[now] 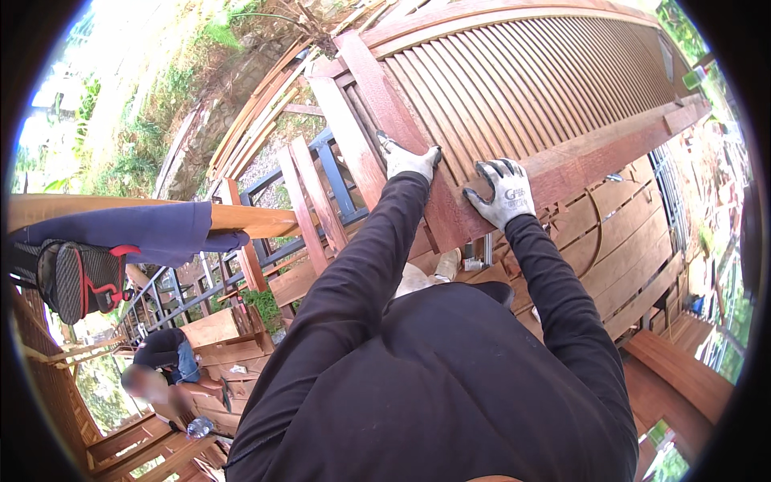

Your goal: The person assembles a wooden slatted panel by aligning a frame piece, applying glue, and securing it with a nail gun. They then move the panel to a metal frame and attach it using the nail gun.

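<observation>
A large slatted wooden panel (514,80) with a reddish-brown frame lies tilted in front of me, its near corner toward my body. My left hand (411,159), in a white glove with dark fingertips, straddles the panel's left frame board, thumb on one side and fingers on the other. On the near rail, close to the same corner, my right hand (506,193) wears a matching glove. Its fingers reach over onto the slats, and its thumb points left. Both hands hold the panel; its underside beneath them is hidden.
Loose boards (313,193) lean by a blue metal frame (337,173) at left. A dark backpack (84,277) hangs beside a blue cloth (161,233). Another person (165,353) bends low on the wooden deck (634,241) at lower left, near a plastic bottle (199,427).
</observation>
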Motion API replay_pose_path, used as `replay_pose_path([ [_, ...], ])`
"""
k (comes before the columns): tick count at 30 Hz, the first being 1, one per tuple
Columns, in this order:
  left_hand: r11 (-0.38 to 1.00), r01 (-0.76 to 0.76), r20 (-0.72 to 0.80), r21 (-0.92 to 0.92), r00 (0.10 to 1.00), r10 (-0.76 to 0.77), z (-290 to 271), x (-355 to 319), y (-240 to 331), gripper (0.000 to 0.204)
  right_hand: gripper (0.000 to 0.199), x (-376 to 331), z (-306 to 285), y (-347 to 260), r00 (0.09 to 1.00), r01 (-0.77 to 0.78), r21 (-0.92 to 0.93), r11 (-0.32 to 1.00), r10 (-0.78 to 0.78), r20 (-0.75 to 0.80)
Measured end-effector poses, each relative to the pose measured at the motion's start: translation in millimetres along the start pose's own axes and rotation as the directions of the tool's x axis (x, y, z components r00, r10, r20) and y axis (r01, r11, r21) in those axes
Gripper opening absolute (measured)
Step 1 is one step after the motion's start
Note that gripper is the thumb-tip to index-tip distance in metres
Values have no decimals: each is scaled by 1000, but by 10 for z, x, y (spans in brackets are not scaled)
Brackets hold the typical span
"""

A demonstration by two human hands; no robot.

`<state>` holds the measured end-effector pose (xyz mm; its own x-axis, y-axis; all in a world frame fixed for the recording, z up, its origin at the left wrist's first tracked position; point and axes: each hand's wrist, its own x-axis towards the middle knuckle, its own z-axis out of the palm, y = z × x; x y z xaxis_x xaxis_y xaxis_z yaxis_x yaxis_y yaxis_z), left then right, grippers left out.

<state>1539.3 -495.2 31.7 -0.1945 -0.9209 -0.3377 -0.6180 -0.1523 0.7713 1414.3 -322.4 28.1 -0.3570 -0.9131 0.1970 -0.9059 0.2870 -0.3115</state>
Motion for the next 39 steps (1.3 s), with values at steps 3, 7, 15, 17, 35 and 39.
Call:
replay_pose_path([
  [3, 1000, -9, -16, 27, 1000, 10, 4, -5, 3, 127, 58, 9, 5, 1, 1000, -7, 1, 1000, 7, 2],
  [7, 999, -45, -42, -9, 998, 45, 81, 56, -100, 128, 55, -3, 82, 56, 999, 3, 27, 1000, -2, -49],
  [15, 999, -44, -11, 28, 999, 44, 76, 123, -143, 131, 64, 15, 6, 13, 988, -88, -35, 996, 91, 121],
  [17, 999, -34, 2, 20, 999, 34, 74, 120, -116, 131, 64, 18, 7, 21, 988, -90, -37, 995, 94, 125],
  [35, 999, -14, 11, 36, 1000, 14, 14, 1, -34, 132, 60, 18, 45, 48, 995, -63, -4, 998, 63, 76],
  [39, 1000, -18, 21, -7, 1000, 18, 29, 64, -112, 131, 54, 11, 88, 46, 1000, -27, -4, 1000, 27, -4],
])
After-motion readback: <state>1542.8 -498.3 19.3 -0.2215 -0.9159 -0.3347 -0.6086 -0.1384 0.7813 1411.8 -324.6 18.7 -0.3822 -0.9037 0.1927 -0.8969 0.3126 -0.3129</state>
